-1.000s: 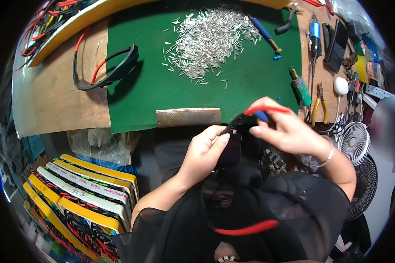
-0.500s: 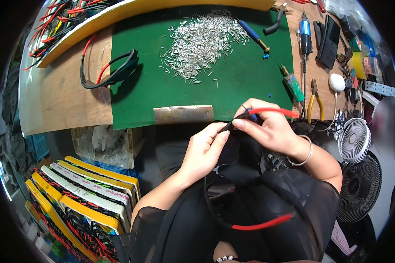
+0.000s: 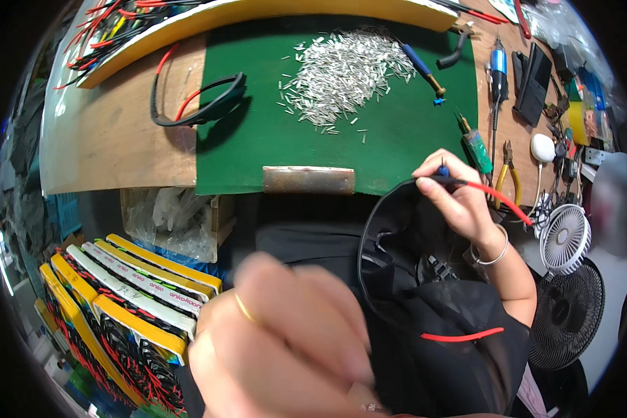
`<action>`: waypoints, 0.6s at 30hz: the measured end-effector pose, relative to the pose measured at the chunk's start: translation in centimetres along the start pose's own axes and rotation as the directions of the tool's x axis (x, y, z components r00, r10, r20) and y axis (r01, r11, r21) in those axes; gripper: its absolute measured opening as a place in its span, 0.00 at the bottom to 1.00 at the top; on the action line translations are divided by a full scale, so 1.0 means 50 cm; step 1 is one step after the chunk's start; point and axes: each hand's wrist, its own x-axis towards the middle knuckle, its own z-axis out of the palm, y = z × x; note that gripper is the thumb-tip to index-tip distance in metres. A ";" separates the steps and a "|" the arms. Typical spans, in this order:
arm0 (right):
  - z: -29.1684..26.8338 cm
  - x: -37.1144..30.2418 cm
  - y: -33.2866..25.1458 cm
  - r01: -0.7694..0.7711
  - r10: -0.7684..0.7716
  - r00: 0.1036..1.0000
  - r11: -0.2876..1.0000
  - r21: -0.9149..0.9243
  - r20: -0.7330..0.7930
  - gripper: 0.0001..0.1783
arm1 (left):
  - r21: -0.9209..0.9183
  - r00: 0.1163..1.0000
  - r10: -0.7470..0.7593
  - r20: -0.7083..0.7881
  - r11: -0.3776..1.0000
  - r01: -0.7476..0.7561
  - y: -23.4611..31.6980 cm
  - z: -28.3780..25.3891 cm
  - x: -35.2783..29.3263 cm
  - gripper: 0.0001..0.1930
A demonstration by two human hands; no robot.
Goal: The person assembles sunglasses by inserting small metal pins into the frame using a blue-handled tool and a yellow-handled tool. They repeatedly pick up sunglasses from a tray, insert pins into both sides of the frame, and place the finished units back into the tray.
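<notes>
My right hand pinches a wire with a black part and a red part, with a small blue piece at the fingertips. It is held just off the front edge of the green mat. The black part loops down over the dark cloth on my lap. My left hand is raised close to the camera, large and blurred, with a ring on one finger. I see nothing in it. A pile of small silver metal pieces lies on the mat's far side.
A flat metal bar lies at the mat's front edge. A coil of black and red cable sits at the mat's left. Hand tools lie at the right, and two fans stand there. Yellow-edged wire packs are stacked lower left.
My left hand has let go of the wire and come up toward the camera. My right hand still holds the wire near the mat's front edge.
</notes>
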 end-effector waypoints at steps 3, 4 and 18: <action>0.025 0.005 -0.002 0.085 -0.081 0.995 0.994 -0.063 0.064 0.07 | -0.474 0.998 0.064 0.013 0.879 -0.050 0.038 0.051 0.019 0.16; 0.031 0.006 -0.005 0.094 -0.089 0.993 0.993 -0.070 0.072 0.07 | -0.580 0.989 0.145 0.027 0.808 -0.103 0.034 0.058 0.019 0.16; 0.028 0.023 -0.017 0.070 -0.068 0.997 0.992 -0.103 0.021 0.06 | -0.579 0.956 0.251 -0.153 0.761 -0.292 0.001 0.072 0.000 0.18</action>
